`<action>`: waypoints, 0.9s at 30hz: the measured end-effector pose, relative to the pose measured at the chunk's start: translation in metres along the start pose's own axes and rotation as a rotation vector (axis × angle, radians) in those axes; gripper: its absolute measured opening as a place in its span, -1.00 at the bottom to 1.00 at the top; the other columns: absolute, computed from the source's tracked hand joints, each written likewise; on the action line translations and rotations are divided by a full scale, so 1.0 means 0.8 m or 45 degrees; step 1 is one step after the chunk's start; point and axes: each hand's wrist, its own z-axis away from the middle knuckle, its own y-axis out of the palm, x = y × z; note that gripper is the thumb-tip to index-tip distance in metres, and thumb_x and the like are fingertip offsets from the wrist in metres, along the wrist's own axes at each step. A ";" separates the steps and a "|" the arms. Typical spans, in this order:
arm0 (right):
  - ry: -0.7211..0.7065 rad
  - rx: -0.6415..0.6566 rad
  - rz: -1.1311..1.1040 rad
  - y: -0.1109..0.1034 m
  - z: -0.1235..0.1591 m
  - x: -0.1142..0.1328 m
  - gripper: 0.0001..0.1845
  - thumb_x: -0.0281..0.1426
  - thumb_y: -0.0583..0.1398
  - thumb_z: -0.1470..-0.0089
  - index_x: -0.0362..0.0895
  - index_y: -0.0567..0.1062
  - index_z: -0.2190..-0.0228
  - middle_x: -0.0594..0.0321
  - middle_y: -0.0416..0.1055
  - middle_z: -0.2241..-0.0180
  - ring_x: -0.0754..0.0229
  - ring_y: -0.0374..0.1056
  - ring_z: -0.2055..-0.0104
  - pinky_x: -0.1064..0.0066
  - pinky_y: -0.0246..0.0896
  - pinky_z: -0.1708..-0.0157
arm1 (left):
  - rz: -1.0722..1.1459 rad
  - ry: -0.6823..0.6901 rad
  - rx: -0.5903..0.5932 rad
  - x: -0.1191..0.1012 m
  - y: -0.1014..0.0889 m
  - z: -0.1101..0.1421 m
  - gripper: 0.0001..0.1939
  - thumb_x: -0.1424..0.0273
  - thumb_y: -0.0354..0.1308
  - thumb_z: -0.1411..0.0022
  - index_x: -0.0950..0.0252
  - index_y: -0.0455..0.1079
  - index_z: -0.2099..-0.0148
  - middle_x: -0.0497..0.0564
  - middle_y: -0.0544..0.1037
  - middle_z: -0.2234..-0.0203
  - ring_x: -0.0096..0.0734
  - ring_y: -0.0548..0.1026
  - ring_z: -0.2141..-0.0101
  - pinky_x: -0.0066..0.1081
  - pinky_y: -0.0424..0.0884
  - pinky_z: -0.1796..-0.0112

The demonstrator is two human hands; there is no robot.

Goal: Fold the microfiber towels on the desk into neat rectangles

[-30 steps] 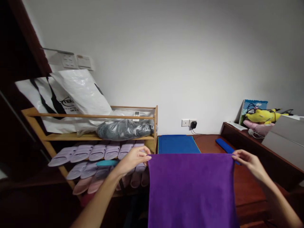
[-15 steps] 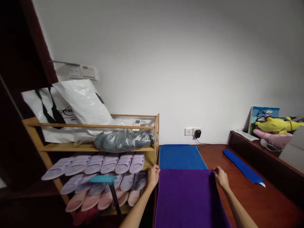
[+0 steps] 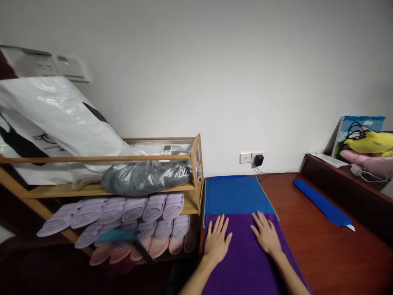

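**Purple cloth laid down, both our hands now flat on it**

We have let go of the far corners we were pinching in the earlier views. Our left hand [image 3: 216, 241] and right hand [image 3: 267, 237] now rest palm down on the purple cloth [image 3: 245, 266], fingers open and spread, gripping nothing. Both sit just short of its far edge, the left close to the cloth's left side, the right nearer its right side.

The cloth fills the lower middle of the frame, running out of view at the bottom. Its far edge crosses the blue cloth [image 3: 233, 194], overlapping it, while the green-edged blue part beyond remains exposed. The change means the red-brown tabletop [image 3: 316, 250] appears to bear the cloth's weight, so our palms can press or smooth rather than hold it up. The visible part looks fairly flat; we cannot tell how the near end lies.

At the right of the frame, the long blue strip [image 3: 322, 203] lies apart from both cloths. The wooden rack [image 3: 196, 164] stands beside them, left of centre.
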 end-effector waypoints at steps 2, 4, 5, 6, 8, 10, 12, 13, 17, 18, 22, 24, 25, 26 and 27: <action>0.212 0.000 0.068 -0.009 0.004 -0.045 -0.30 0.01 -0.17 -0.13 -0.03 0.02 -0.21 0.16 -0.12 -0.29 0.08 -0.22 -0.32 0.01 -0.19 -0.22 | -0.048 -0.042 0.010 0.021 -0.010 0.007 -0.44 0.15 -0.27 -0.32 0.09 -0.18 -0.32 -0.04 -0.07 -0.30 -0.25 -0.08 -0.26 0.02 -0.04 -0.18; 0.284 0.034 0.095 -0.024 0.005 -0.071 -0.29 0.02 -0.18 -0.13 -0.05 0.00 -0.22 0.18 -0.13 -0.29 0.08 -0.24 -0.32 -0.01 -0.21 -0.22 | -0.089 -0.091 0.001 0.028 -0.023 0.009 -0.44 0.16 -0.25 -0.32 0.11 -0.14 -0.32 -0.01 -0.05 -0.30 -0.23 -0.07 -0.26 0.02 -0.04 -0.18; 0.280 0.036 0.105 -0.033 0.006 -0.073 -0.29 0.02 -0.19 -0.14 -0.05 0.01 -0.21 0.17 -0.13 -0.29 0.07 -0.25 -0.32 -0.03 -0.23 -0.22 | -0.110 -0.109 -0.013 0.025 -0.030 0.009 -0.45 0.17 -0.23 -0.31 0.13 -0.11 -0.31 0.01 -0.04 -0.29 -0.22 -0.06 -0.26 0.03 -0.05 -0.18; 0.265 0.013 0.117 -0.041 0.008 -0.067 -0.30 0.01 -0.18 -0.14 -0.07 0.02 -0.21 0.15 -0.14 -0.29 0.06 -0.26 -0.33 -0.04 -0.26 -0.22 | -0.135 -0.124 -0.032 0.018 -0.037 0.010 -0.46 0.21 -0.21 -0.31 0.15 -0.08 -0.31 0.03 -0.02 -0.29 -0.21 -0.06 -0.26 0.03 -0.07 -0.18; 0.218 -0.094 0.129 -0.053 0.022 -0.035 -0.31 -0.03 -0.17 -0.16 -0.12 0.03 -0.21 0.09 -0.16 -0.29 0.04 -0.29 -0.33 -0.06 -0.29 -0.23 | -0.186 -0.127 -0.081 -0.004 -0.047 0.020 -0.45 0.36 -0.17 -0.28 0.19 -0.08 -0.31 0.04 -0.02 -0.29 -0.21 -0.07 -0.26 0.03 -0.10 -0.19; 0.105 -0.185 0.082 -0.053 0.051 0.016 -0.33 -0.07 -0.15 -0.17 -0.09 -0.03 -0.23 0.10 -0.18 -0.30 0.04 -0.28 -0.33 -0.03 -0.23 -0.22 | -0.216 -0.086 -0.133 -0.029 -0.049 0.046 -0.34 0.52 -0.16 -0.19 0.22 -0.15 -0.32 0.02 -0.05 -0.29 -0.22 -0.11 -0.27 0.02 -0.10 -0.20; -0.095 -0.149 -0.036 -0.041 0.095 0.066 -0.35 -0.12 -0.14 -0.19 0.02 -0.19 -0.25 0.20 -0.17 -0.29 0.07 -0.18 -0.31 0.02 -0.04 -0.17 | -0.210 -0.010 -0.166 -0.050 -0.037 0.086 -0.24 0.58 -0.14 -0.10 0.23 -0.25 -0.33 0.00 -0.07 -0.29 -0.21 -0.11 -0.27 -0.01 -0.05 -0.20; -0.212 -0.106 -0.084 -0.032 0.119 0.086 -0.32 -0.14 -0.12 -0.18 0.04 -0.27 -0.25 0.22 -0.15 -0.28 0.08 -0.11 -0.29 0.07 0.05 -0.14 | -0.195 0.031 -0.168 -0.057 -0.027 0.109 -0.22 0.58 -0.13 -0.08 0.21 -0.29 -0.33 -0.03 -0.06 -0.29 -0.22 -0.07 -0.26 -0.06 -0.01 -0.20; -0.549 -0.137 -0.059 -0.004 0.195 0.096 -0.18 -0.13 0.00 -0.13 0.02 -0.38 -0.24 0.19 0.10 -0.19 0.08 0.20 -0.15 0.25 0.26 0.02 | -0.154 0.126 -0.146 -0.054 0.015 0.187 -0.24 0.46 -0.08 -0.13 0.12 -0.33 -0.32 -0.08 0.15 -0.22 -0.27 0.21 -0.16 -0.20 0.26 -0.07; -0.571 -0.187 -0.019 -0.004 0.205 0.081 -0.15 -0.12 0.03 -0.10 0.01 -0.34 -0.24 0.18 0.13 -0.17 0.06 0.23 -0.12 0.26 0.26 0.02 | -0.149 0.117 -0.132 -0.049 0.020 0.198 -0.25 0.39 -0.05 -0.14 0.11 -0.31 -0.32 -0.08 0.16 -0.21 -0.22 0.24 -0.15 -0.17 0.27 -0.06; -0.646 -0.293 0.103 -0.029 0.226 -0.013 -0.20 -0.14 0.10 -0.06 0.10 -0.17 -0.23 0.32 0.22 -0.13 0.10 0.28 -0.08 0.35 0.21 -0.01 | -0.112 0.035 -0.072 -0.029 0.018 0.216 -0.29 0.24 0.00 -0.15 0.01 -0.21 -0.30 -0.10 0.11 -0.23 -0.11 0.22 -0.15 -0.06 0.22 -0.08; -0.701 -0.291 0.122 -0.045 0.235 -0.061 -0.20 -0.15 0.13 -0.04 0.13 -0.13 -0.21 0.37 0.26 -0.10 0.15 0.31 -0.06 0.42 0.23 0.01 | -0.100 -0.037 -0.051 -0.023 0.017 0.217 -0.31 0.26 0.01 -0.14 -0.02 -0.15 -0.28 -0.11 0.15 -0.21 -0.09 0.23 -0.14 -0.02 0.22 -0.07; -0.702 -0.292 0.119 -0.052 0.240 -0.082 -0.19 -0.14 0.15 -0.02 0.14 -0.12 -0.21 0.37 0.26 -0.10 0.16 0.31 -0.05 0.43 0.24 0.02 | -0.098 -0.071 -0.044 -0.021 0.018 0.218 -0.31 0.26 0.01 -0.13 -0.03 -0.13 -0.28 -0.11 0.17 -0.20 -0.08 0.24 -0.14 0.00 0.22 -0.06; -0.686 -0.282 0.107 -0.058 0.244 -0.099 -0.18 -0.14 0.16 0.00 0.15 -0.12 -0.21 0.37 0.25 -0.10 0.15 0.30 -0.06 0.43 0.26 0.03 | -0.098 -0.096 -0.037 -0.019 0.019 0.219 -0.31 0.27 0.02 -0.11 -0.04 -0.11 -0.27 -0.10 0.18 -0.20 -0.06 0.25 -0.13 0.02 0.23 -0.06; -0.649 -0.258 0.089 -0.063 0.247 -0.112 -0.19 -0.15 0.16 -0.01 0.17 -0.10 -0.21 0.37 0.24 -0.11 0.15 0.29 -0.07 0.41 0.27 0.03 | -0.100 -0.110 -0.029 -0.018 0.020 0.219 -0.31 0.27 0.03 -0.10 -0.04 -0.09 -0.27 -0.10 0.17 -0.20 -0.05 0.25 -0.13 0.04 0.23 -0.05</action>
